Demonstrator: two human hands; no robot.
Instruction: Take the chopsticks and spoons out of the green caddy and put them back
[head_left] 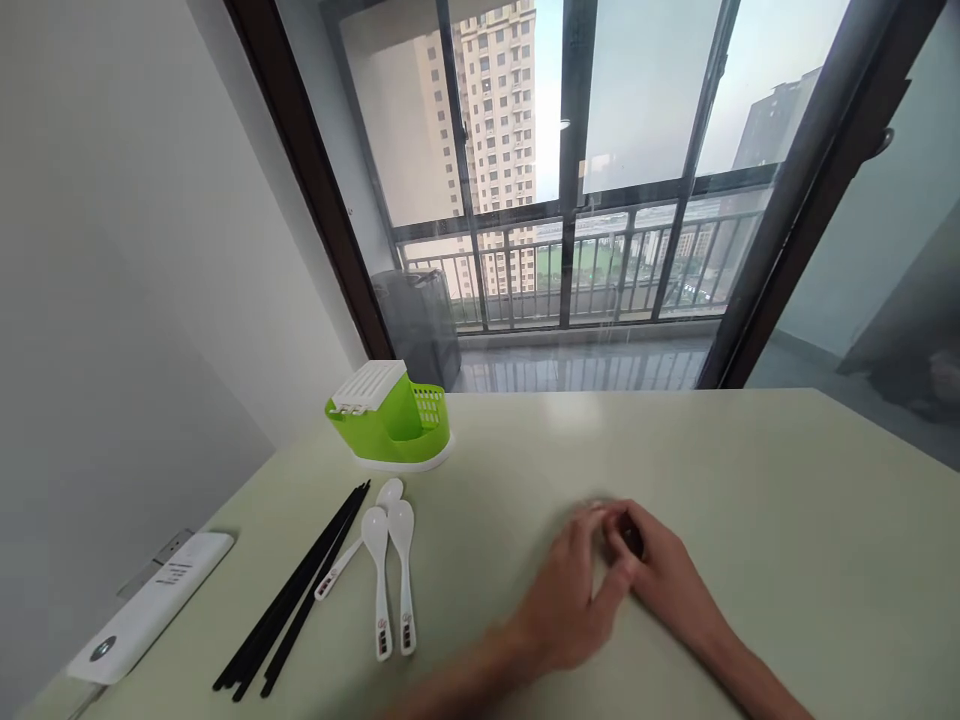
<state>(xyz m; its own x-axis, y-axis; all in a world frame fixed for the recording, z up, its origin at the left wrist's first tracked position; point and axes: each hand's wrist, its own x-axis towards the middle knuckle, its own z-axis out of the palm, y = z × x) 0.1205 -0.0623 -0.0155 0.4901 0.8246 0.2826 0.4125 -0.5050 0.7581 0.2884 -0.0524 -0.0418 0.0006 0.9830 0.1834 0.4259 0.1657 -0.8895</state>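
Above the tabletop, right of the middle, my left hand (566,595) and my right hand (660,565) meet at the fingertips. Motion smears the left hand; its fingers reach to the right one and its thumb stands apart from them. The right fingers are curled, with a small dark spot visible inside the curl. A pale, blurred bit shows at the fingertips, too unclear to name. To the left lie white spoons (402,530) with printed handles, two side by side and one slanted behind them. Several black chopsticks (300,590) lie left of the spoons.
A green utensil holder (375,435) with a white slotted lid stands at the back left of the pale table (712,470). A white power strip (161,600) lies along the left edge by the wall. Beyond the table is a glass-fronted balcony (585,360).
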